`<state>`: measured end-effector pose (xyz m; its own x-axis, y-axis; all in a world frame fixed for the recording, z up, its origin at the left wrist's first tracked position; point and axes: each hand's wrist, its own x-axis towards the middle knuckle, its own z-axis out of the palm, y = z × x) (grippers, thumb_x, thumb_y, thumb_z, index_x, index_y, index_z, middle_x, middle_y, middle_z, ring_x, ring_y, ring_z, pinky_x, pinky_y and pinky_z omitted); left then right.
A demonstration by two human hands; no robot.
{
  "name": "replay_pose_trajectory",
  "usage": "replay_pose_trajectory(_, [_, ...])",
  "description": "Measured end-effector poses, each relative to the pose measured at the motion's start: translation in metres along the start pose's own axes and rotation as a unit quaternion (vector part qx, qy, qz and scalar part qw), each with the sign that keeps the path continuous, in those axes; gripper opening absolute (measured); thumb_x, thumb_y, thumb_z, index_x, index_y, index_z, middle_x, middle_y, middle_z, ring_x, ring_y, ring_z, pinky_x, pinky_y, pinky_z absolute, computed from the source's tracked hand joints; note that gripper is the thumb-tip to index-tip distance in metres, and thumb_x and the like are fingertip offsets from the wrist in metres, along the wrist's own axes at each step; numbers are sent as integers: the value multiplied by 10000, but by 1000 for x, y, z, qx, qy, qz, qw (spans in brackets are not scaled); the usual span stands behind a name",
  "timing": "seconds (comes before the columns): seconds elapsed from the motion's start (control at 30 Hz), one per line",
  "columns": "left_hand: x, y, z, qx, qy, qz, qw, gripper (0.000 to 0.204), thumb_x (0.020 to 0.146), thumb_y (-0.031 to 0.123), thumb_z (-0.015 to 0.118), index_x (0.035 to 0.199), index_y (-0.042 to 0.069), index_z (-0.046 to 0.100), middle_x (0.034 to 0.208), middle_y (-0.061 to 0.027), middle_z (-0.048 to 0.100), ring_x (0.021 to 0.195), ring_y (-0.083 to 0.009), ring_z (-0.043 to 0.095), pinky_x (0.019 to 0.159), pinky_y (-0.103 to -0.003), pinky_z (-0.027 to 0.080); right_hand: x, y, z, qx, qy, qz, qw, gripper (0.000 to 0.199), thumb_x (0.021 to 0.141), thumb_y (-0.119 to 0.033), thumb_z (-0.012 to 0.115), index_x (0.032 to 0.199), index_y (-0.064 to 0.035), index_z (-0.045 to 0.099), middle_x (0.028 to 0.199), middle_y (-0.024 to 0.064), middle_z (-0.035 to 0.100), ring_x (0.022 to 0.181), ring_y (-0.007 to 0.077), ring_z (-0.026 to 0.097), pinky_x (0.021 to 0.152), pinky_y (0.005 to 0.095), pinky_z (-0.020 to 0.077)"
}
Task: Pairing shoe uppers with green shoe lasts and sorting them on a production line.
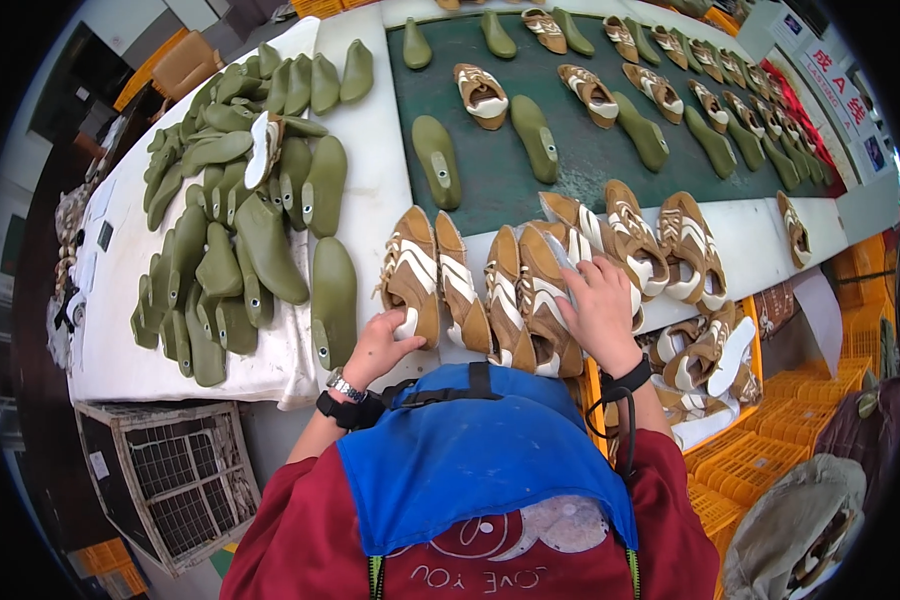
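Observation:
A row of brown suede shoe uppers with white stripes and laces lies along the near edge of the white table. My left hand (378, 347) grips the heel end of the leftmost shoe upper (411, 275), its thumb lying across the back. Further right, my right hand (602, 305) is closed at the side of another shoe upper (543, 300), its fingers partly hidden among neighbouring pieces. Between my hands are a narrow, side-lying shoe upper (458, 285) and one more shoe upper (507, 300). Several laced uppers (682, 250) stand right of my right hand.
A heap of green shoe lasts (260, 235) covers the table's left side. A green belt (570, 190) carries rows of lasts and uppers ahead. At my right, a yellow crate (755, 350) holds more shoes. A wire-sided cage box (175, 480) stands at lower left.

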<state>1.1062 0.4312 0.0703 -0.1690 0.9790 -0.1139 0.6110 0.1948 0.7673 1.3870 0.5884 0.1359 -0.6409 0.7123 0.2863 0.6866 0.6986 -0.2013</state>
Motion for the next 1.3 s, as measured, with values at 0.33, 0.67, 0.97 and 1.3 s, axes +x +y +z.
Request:
replay_pose_trajectory(0.33, [-4,96,-24,228,14,237,944,207,680,154,679,727,48,506,630,-114,551,630,-304,563,609,-388,448,47,-89,0,247,-39,-68,966,629,717,-248,687,1273,-109,426,1069,149,486,852,323,581,682,381,499])
replay_pose_trajectory(0.67, [1,127,-41,80,149,301,939,365,661,144,733,969,42,567,893,-124,566,820,-304,550,740,-381,450,51,-87,18,296,51,-50,953,450,692,-69,549,1132,-36,461,957,176,582,772,352,596,639,417,496])
replay_pose_trajectory(0.97, [2,113,-46,139,270,194,933,399,653,67,689,1025,21,552,938,-153,591,850,-308,580,742,-371,474,41,-104,-2,328,24,-68,942,436,693,-18,525,1123,-45,460,900,184,597,750,349,602,641,415,500])
replay_pose_trajectory(1.3, [-2,106,-37,32,290,148,945,387,771,1,593,1104,8,396,839,-172,667,773,-287,668,657,-321,523,46,-105,-8,303,-18,-147,941,448,697,78,482,1094,-122,539,839,162,571,702,362,579,605,420,486])
